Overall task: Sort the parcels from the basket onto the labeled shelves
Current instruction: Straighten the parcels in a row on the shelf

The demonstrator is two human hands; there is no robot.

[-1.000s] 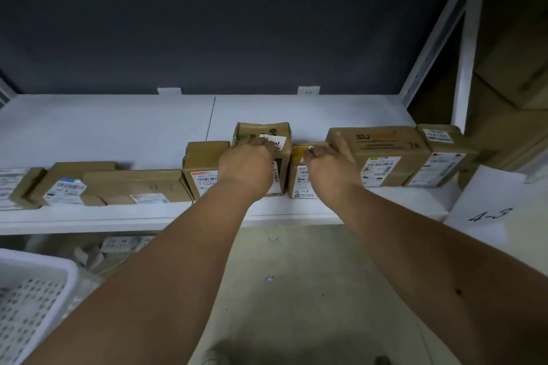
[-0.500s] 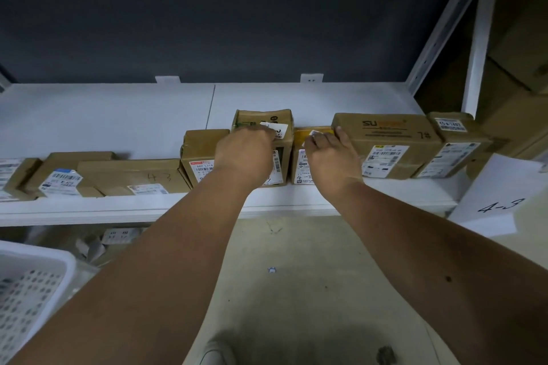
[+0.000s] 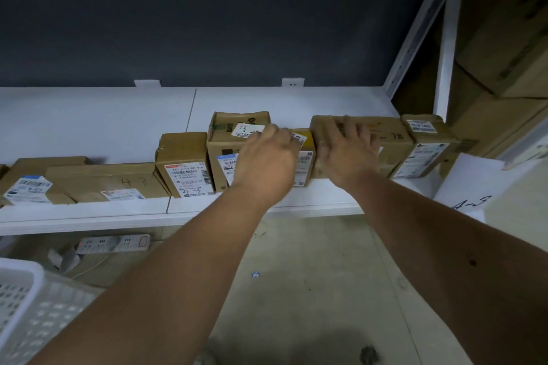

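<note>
Both hands on shelved parcels: my left hand (image 3: 267, 163) fingering the narrow parcel (image 3: 304, 163), right hand (image 3: 350, 151) spread flat on the wide box (image 3: 388, 139); seating step, next likely another basket (image 3: 20, 299) pick.

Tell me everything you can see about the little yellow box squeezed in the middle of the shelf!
The little yellow box stands upright on the white shelf, near the front edge. Only a narrow strip shows: a yellow top corner, a white sticker on top and a white printed label down its front. It is squeezed between a taller brown box and a wide brown box. The left hand covers its left part, fingers reaching its top; the right hand lies on the wide box beside it.
</note>
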